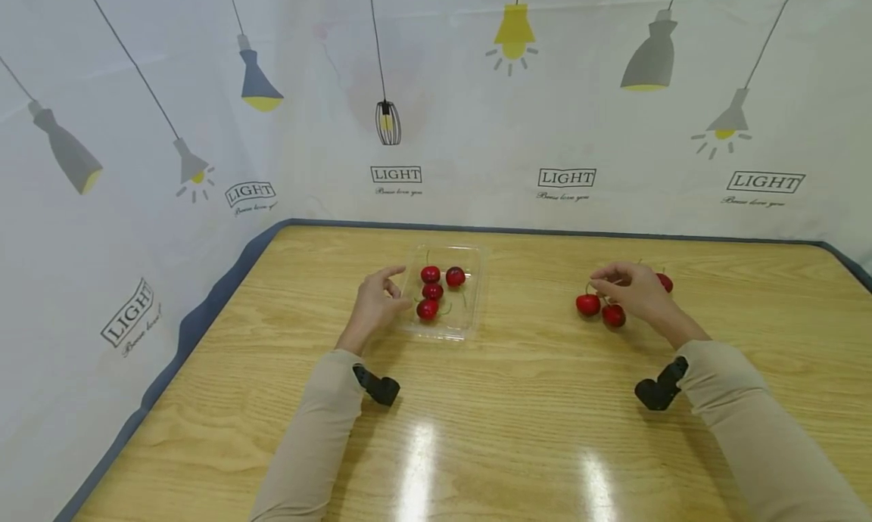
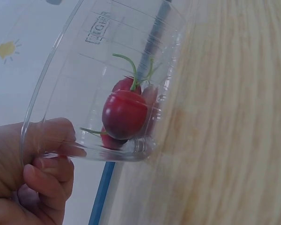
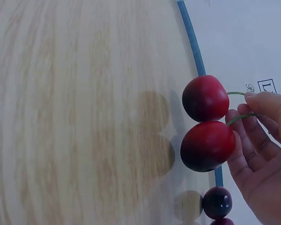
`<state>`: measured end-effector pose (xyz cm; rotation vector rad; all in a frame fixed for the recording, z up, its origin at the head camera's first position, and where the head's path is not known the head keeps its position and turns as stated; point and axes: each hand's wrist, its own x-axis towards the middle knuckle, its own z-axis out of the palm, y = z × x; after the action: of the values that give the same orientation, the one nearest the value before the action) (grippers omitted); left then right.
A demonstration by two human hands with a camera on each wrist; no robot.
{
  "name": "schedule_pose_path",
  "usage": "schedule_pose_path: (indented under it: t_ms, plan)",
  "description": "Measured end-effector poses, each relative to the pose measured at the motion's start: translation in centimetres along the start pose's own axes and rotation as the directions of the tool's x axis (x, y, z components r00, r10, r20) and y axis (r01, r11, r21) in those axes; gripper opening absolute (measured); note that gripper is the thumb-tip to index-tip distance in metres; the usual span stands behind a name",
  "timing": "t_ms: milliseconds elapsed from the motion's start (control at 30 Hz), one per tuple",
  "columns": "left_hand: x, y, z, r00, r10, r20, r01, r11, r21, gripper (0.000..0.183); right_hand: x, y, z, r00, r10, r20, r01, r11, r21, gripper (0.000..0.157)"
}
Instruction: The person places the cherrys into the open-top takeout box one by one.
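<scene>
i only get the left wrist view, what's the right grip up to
Observer: The right grip holds two cherries by their stems, as the right wrist view shows.
Operator: ok, cherries overlap in my picture, how many are in the clear tray
Observer: The head view separates them: four cherries lie in the clear tray.
Operator: any others near the pair being held
Observer: Yes, the right wrist view shows two more cherries near that pair, one of them cut off by the picture's lower edge.
</scene>
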<state>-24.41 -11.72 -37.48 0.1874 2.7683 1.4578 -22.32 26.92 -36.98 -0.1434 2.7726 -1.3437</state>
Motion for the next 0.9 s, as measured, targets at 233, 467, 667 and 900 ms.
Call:
schedule_pose_path:
  t_ms: [233, 467, 667, 900]
  plan:
    - [0.0, 0.1, 0.0, 1.000, -0.003, -0.003, 0.003, 1.000, 0.004, 0.058, -0.3, -0.7, 0.3, 0.999, -0.008, -0.047, 0.006, 0.999, -0.034, 0.038]
    - [0.0, 0.1, 0.0, 1.000, -0.007, -0.009, 0.007, 1.000, 0.003, 0.058, 0.0, -1.1, 0.4, 0.994, -0.047, -0.096, 0.042, 0.998, -0.056, 0.036]
    - [0.0, 0.3, -0.1, 1.000, -0.009, -0.006, 0.009, 1.000, 0.012, 0.058, 0.1, -1.4, 0.4, 0.991, -0.079, -0.111, 0.074, 0.996, -0.043, 0.036]
    - [-0.2, 0.5, -0.1, 1.000, -0.013, -0.004, 0.013, 1.000, 0.012, 0.058, 0.2, -2.2, 0.8, 0.988, -0.112, -0.110, 0.108, 0.993, -0.039, 0.031]
